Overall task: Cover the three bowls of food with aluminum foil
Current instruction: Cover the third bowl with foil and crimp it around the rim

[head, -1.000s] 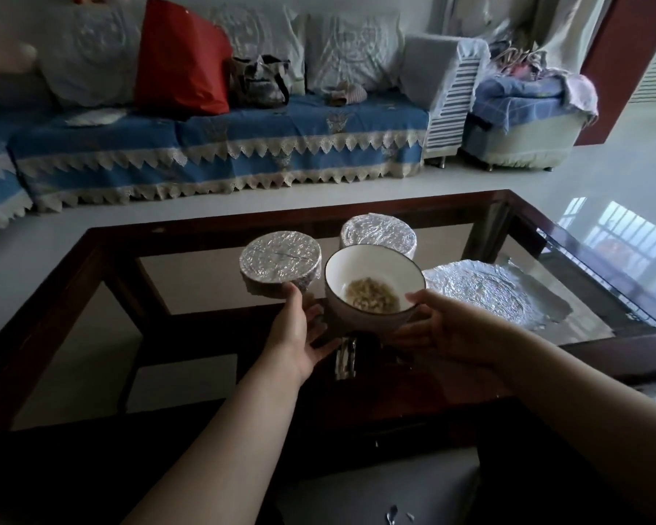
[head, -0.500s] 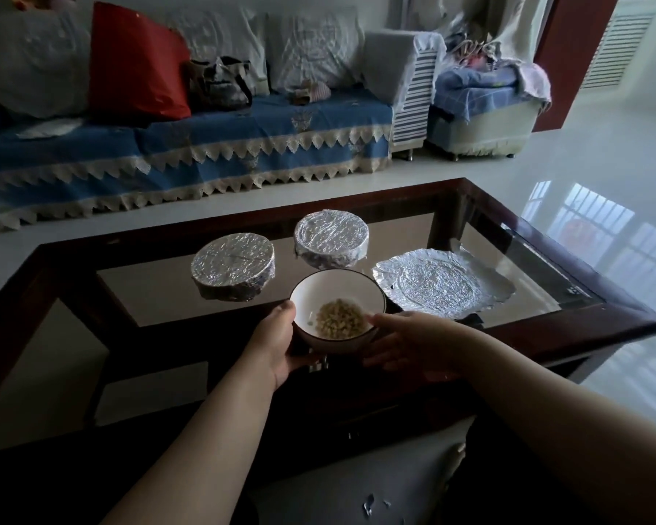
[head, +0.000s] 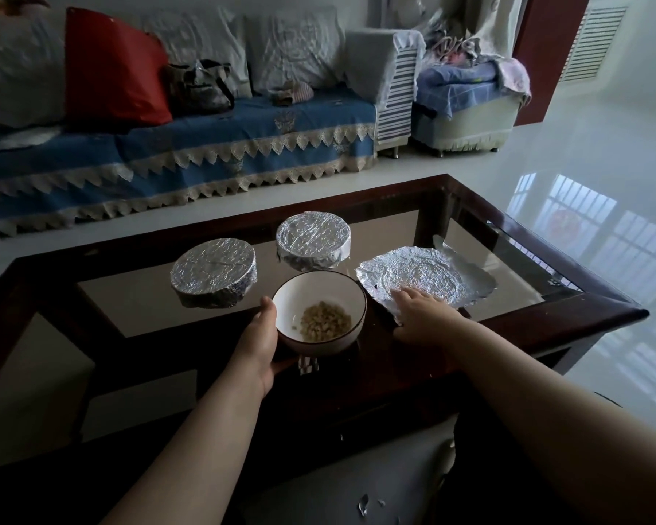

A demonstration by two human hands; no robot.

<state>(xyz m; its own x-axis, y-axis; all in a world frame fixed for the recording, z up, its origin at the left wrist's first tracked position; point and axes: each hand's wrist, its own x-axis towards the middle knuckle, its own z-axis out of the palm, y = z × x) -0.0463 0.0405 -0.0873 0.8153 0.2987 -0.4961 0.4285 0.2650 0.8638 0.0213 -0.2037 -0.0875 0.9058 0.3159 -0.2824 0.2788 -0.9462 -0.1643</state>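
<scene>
An uncovered white bowl (head: 319, 297) with pale beans in it stands on the near side of the glass table. My left hand (head: 258, 339) cups its left side, thumb on the rim. My right hand (head: 421, 312) lies flat, fingers spread, on the near edge of a crinkled foil sheet (head: 428, 274) lying to the right of the bowl. Two foil-covered bowls stand behind: one at the left (head: 213, 270), one at the middle (head: 313, 240).
The glass-topped table has a dark wooden frame (head: 546, 312), its right corner close to the foil sheet. A blue-covered sofa (head: 167, 161) with a red cushion and a bag runs along the far side. Small foil scraps (head: 364, 507) lie near me below the table edge.
The white bowl has come down onto the table. My right hand has left the bowl and moved right onto the foil sheet. My left hand has stayed on the bowl.
</scene>
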